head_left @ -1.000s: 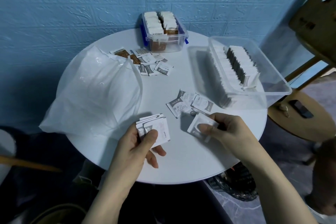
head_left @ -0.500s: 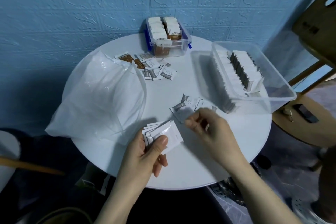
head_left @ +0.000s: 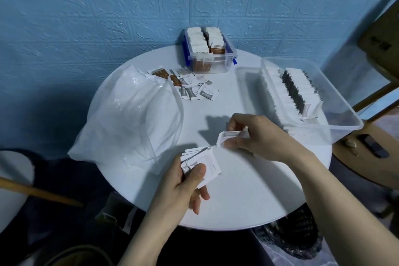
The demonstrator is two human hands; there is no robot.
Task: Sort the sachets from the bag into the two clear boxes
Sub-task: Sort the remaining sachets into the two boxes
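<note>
1. Left hand [head_left: 183, 181]: above the near edge of the round white worktop [head_left: 248, 201]; thumb and fingers clamped on a fanned stack of white sachets [head_left: 203, 162]
2. Right hand [head_left: 259, 136]: just beyond the left hand; fingers pinched together on a few white sachets [head_left: 228, 136], whose near corner almost touches the fanned stack
3. White plastic bag [head_left: 131, 116]: lying slumped on the left of the worktop
4. Loose sachets [head_left: 190, 84]: scattered heap, white and brown, between the bag and the small box
5. Small clear box [head_left: 209, 49]: far edge of the worktop, blue clips, sachets standing in two rows
6. Large clear box [head_left: 311, 97]: right edge of the worktop, sachets standing in rows
</note>
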